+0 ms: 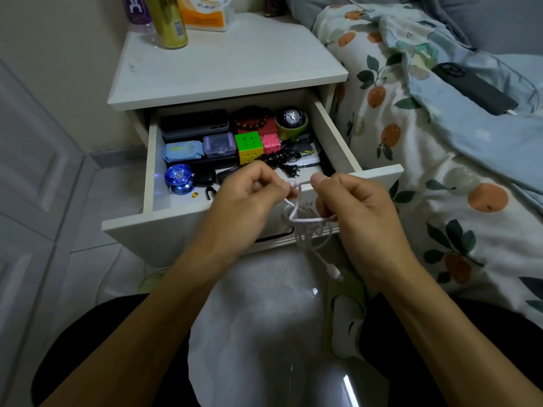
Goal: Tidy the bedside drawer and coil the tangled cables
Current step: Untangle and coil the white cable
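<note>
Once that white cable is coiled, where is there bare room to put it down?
The nightstand top is bare in front of the bottles. In the drawer, a bare strip runs along the left wall beside the blue yo-yo. The rest is crowded.

The white drawer (152, 183) is standing pulled open, packed with small items. The thin white cable (305, 220) is hanging tangled in loops before its front panel.
</note>
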The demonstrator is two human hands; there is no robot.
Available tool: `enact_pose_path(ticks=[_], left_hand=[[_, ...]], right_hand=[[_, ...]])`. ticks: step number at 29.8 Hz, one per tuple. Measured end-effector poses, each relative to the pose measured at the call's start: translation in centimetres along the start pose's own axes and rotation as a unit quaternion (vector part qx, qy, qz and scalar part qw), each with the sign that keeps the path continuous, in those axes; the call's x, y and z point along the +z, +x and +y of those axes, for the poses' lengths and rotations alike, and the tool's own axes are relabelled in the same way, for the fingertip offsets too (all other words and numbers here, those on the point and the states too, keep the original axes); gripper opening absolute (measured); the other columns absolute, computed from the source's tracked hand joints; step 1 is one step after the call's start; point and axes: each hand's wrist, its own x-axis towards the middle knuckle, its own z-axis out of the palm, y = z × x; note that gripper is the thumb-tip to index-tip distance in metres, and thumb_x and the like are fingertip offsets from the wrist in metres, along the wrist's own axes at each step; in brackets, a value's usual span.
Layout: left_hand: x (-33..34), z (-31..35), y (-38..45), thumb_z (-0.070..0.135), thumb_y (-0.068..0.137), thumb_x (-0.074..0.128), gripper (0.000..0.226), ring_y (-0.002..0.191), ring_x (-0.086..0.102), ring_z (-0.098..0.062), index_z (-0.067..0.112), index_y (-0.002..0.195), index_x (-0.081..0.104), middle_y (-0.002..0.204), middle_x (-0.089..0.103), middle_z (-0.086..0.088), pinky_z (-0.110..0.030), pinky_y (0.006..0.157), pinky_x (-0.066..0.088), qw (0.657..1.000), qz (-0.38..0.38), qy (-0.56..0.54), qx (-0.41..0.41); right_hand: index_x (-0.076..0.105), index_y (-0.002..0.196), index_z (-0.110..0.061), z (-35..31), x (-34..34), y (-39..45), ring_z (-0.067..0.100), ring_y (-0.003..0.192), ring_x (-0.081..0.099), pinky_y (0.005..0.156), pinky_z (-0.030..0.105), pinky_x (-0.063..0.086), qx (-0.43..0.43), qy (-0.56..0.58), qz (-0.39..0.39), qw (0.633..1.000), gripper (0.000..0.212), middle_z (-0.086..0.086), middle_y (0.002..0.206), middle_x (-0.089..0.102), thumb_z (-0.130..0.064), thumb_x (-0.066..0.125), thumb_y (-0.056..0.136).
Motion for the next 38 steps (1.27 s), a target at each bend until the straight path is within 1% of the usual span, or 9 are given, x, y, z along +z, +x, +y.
enact_pose_path(ticks=[9, 12, 15, 18, 22, 25, 28, 33, 38], left_hand=[[-0.2, -0.5, 0.0, 0.013, 0.096, 0.050, 0.011, 0.074, 0.074, -0.031, 0.008, 0.089, 0.056, 0.079, 0.074, -0.017, -0.036, 0.059, 0.059, 0.956, 0.006, -0.195, -0.220], [-0.8, -0.8, 0.1, 0.016, 0.098, 0.054, 0.012, 0.072, 0.075, -0.025, 0.010, 0.088, 0.058, 0.072, 0.074, -0.008, -0.030, 0.054, 0.057, 0.969, 0.013, -0.155, -0.193], [-1.9, -1.0, 0.0, 0.021, 0.095, 0.061, 0.011, 0.075, 0.074, -0.017, 0.014, 0.087, 0.062, 0.077, 0.076, -0.003, -0.023, 0.055, 0.055, 0.988, 0.003, -0.080, -0.130], [-2.6, -1.0, -0.3, 0.021, 0.091, 0.067, 0.010, 0.073, 0.074, -0.018, 0.015, 0.083, 0.063, 0.079, 0.076, -0.006, -0.020, 0.055, 0.054, 0.995, -0.014, -0.031, -0.094], [-3.0, -1.0, -1.0, 0.019, 0.090, 0.069, 0.013, 0.068, 0.074, -0.026, 0.008, 0.086, 0.063, 0.076, 0.075, -0.013, -0.025, 0.055, 0.057, 0.990, -0.012, -0.076, -0.116], [-3.8, -1.0, -1.3, 0.019, 0.091, 0.068, 0.015, 0.066, 0.074, -0.026, 0.005, 0.089, 0.063, 0.075, 0.074, -0.014, -0.023, 0.054, 0.056, 0.987, 0.014, -0.110, -0.114], [-4.9, -1.3, -1.5, 0.016, 0.092, 0.066, 0.011, 0.061, 0.071, -0.020, 0.009, 0.085, 0.062, 0.075, 0.074, -0.013, -0.023, 0.054, 0.056, 0.990, 0.029, -0.107, -0.088], [-5.9, -1.6, -2.0, 0.016, 0.092, 0.064, 0.008, 0.050, 0.056, -0.009, 0.016, 0.084, 0.065, 0.057, 0.062, 0.002, -0.018, 0.049, 0.047, 0.998, 0.064, 0.011, -0.009], [-5.5, -1.1, -2.4, 0.020, 0.095, 0.062, 0.005, 0.062, 0.072, -0.021, 0.018, 0.091, 0.065, 0.055, 0.061, 0.002, -0.026, 0.058, 0.057, 1.000, 0.022, 0.000, -0.021]], right_hand=[[0.058, 0.070, 0.005, 0.2, 0.0, -0.4, 0.024, 0.067, 0.055, 0.066, 0.019, 0.045, -0.062, -0.012, -0.043, 0.997, 0.036, 0.016, 0.069, 0.058, -0.020, 0.053, 0.096], [0.060, 0.069, -0.004, 0.7, 0.0, -0.4, 0.012, 0.065, 0.061, 0.068, 0.019, 0.049, 0.015, -0.020, -0.033, 0.999, 0.039, 0.007, 0.069, 0.066, -0.025, 0.051, 0.099], [0.060, 0.074, -0.003, 1.4, 0.2, 0.1, 0.020, 0.066, 0.068, 0.072, 0.036, 0.056, 0.125, -0.023, 0.008, 0.992, 0.043, 0.009, 0.070, 0.070, -0.035, 0.047, 0.101], [0.062, 0.078, -0.006, 1.7, -0.1, 0.4, 0.022, 0.064, 0.070, 0.067, 0.037, 0.054, 0.174, 0.014, 0.017, 0.984, 0.041, 0.012, 0.070, 0.072, -0.036, 0.047, 0.101], [0.070, 0.088, -0.023, 1.3, -0.5, -0.1, 0.012, 0.076, 0.071, 0.071, 0.025, 0.053, 0.118, -0.043, -0.108, 0.986, 0.038, -0.001, 0.078, 0.073, -0.059, 0.059, 0.086], [0.068, 0.099, -0.029, 0.9, -0.3, -0.4, 0.015, 0.078, 0.070, 0.076, 0.027, 0.056, 0.090, -0.104, -0.199, 0.970, 0.031, -0.003, 0.081, 0.072, -0.050, 0.074, 0.077], [0.071, 0.086, -0.017, 0.8, -0.2, -0.4, 0.024, 0.062, 0.053, 0.066, 0.039, 0.044, 0.054, -0.106, -0.162, 0.980, 0.012, 0.010, 0.066, 0.061, -0.029, 0.069, 0.088], [0.072, 0.075, -0.015, 0.4, -1.2, 0.2, 0.007, 0.049, 0.047, 0.059, 0.025, 0.045, 0.064, -0.020, -0.064, 0.996, 0.016, -0.009, 0.052, 0.051, -0.025, 0.069, 0.088], [0.071, 0.079, -0.016, 0.6, -1.2, 0.0, 0.009, 0.048, 0.039, 0.049, 0.022, 0.038, 0.085, 0.002, -0.086, 0.993, 0.018, -0.005, 0.054, 0.046, -0.033, 0.064, 0.081]])
